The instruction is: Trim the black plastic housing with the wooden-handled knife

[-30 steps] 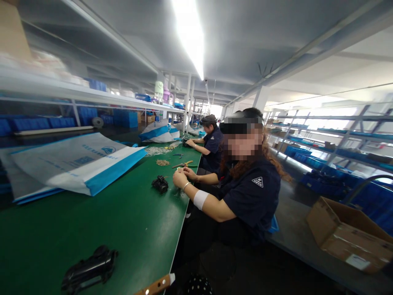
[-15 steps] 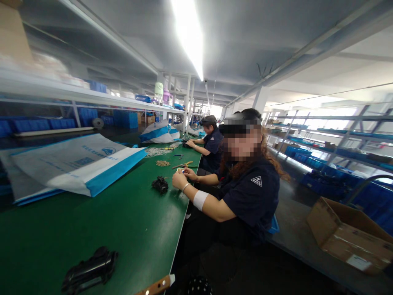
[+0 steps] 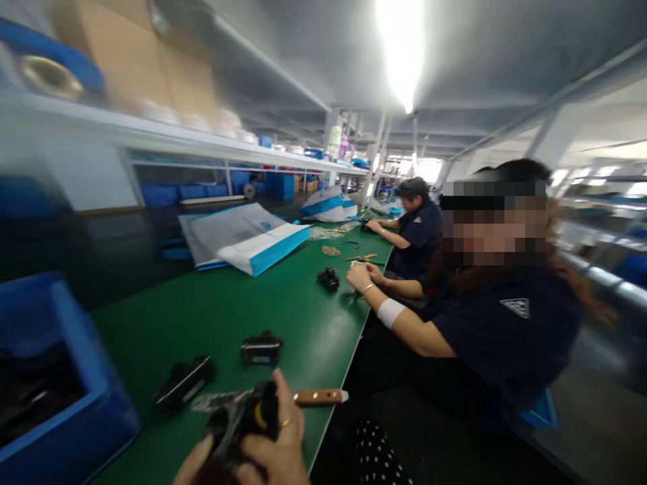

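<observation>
Head view: at the bottom edge, both hands clasp one black plastic part point(image 3: 242, 421) just above the green table point(image 3: 242, 303). The right hand point(image 3: 280, 451) wraps it from the right, the left hand point(image 3: 195, 465) (mostly cut off) closes from below. This looks like the step of fitting or checking the held part; the next move needs a steady grip. Its long axis seems to run left-right, though blur hides which way it points. Just behind lies a wooden-handled tool point(image 3: 318, 396).

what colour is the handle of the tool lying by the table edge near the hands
Light brown wood with a white tip, on the tool handle lying on the green table; seen in the head view.
</observation>
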Available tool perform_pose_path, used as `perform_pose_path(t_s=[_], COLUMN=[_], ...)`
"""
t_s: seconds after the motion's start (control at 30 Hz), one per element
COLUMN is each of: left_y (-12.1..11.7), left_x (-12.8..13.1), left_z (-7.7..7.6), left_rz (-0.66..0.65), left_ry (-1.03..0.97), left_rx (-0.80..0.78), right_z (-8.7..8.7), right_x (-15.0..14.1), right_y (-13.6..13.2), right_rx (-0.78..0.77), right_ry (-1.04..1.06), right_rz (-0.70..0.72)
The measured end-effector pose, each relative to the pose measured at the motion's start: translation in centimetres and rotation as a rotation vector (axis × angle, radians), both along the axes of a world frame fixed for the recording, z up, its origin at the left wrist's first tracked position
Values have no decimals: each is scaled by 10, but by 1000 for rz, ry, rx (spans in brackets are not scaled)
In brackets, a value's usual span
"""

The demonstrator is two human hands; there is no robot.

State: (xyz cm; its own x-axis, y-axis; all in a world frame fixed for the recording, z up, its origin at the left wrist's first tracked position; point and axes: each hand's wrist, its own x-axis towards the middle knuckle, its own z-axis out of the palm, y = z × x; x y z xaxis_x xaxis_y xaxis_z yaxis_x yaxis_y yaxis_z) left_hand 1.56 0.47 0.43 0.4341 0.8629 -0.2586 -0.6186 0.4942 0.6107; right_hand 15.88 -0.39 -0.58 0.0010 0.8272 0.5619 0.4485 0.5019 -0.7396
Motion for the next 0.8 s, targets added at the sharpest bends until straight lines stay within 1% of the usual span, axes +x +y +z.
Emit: perform_pose_path(t_s=[0.03, 0.07, 0.1, 0.13, 0.17, 0.2, 0.33, 0.4, 0.5, 0.63, 0.73, 0.8], left_y=[-5, -8, -10, -11, -11, -11, -14, -16, -18, -19, -20, -20], left_x=[-4, -6, -7, -7, -6, -5, -3, -3, -5, -9, -11, -10], left_z=[-4, -7, -10, -12, -13, -14, -9, -6, -7, -11, -12, -13], left_rz=[12, 19, 2, -65, -94, -89, -22, 0, 15, -10, -24, -23], left_ry=[17, 33, 41, 27, 7, -5, -67, -100, -133, -137, -124, -145], left_rx=[-17, -36, -49, -32, -3, 29, 184, 230, 263, 270, 271, 268], right_z=[-2, -2, 1, 3, 6, 9, 19, 24, 31, 40, 42, 42], right_x=[-11, -16, -17, -14, -11, -8, -4, -7, -9, -6, -3, -2], right_y=[-17, -29, -36, -39, -39, -38, -37, -41, -45, -51, -55, -58], right_rx=[-8, -28, -41, -27, -18, -7, 31, 68, 131, 176, 178, 159], right_ry=[-64, -137, -183, -203, -219, -217, -191, -211, -237, -226, -262, -338], right_rz=[-79, -109, -128, -137, -132, -125, -116, -135, -151, -183, -207, -197])
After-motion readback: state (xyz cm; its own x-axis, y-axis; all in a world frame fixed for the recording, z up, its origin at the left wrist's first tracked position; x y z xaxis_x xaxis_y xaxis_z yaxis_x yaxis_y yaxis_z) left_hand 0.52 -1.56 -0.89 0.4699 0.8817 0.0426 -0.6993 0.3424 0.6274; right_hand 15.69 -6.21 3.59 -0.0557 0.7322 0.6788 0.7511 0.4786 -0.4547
